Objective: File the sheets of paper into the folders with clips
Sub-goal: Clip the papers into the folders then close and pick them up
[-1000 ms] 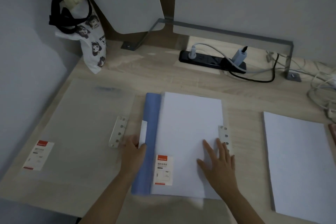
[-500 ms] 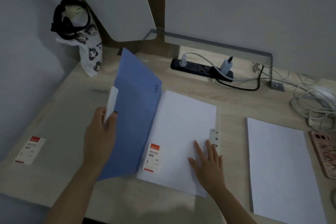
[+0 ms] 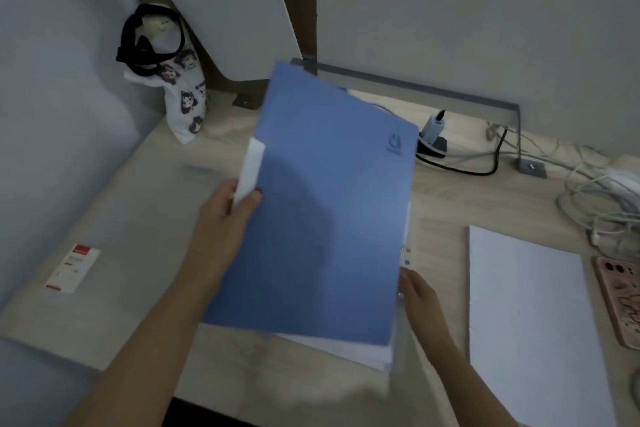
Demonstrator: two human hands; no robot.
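So, blue folder [image 3: 329, 225] tilts nearly closed over its sheets [image 3: 346, 350]. L hand [image 3: 225, 218] pinches its left edge; R hand [image 3: 420, 295] sits at its right edge, fingers [image 3: 410, 279] part-hidden, grip unclear. Prob left to do: paper stack [image 3: 526, 322] right of it, clear folder [image 3: 114, 236] left of it.

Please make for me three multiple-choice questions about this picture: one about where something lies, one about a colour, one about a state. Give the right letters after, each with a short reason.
1. Where does the loose paper stack lie?
A. right of the folder cover
B. left of it
C. behind it

2. What colour is the folder cover?
A. red
B. blue
C. green

3. How does the left hand hold the folder cover?
A. pressed flat down
B. lifted, tilted over the sheets
C. rolled up

Answers:
1 A: the stack lies on the desk beyond the right hand.
2 B: its whole face is blue.
3 B: the pinched edge stands above the desk and white sheets show beneath.
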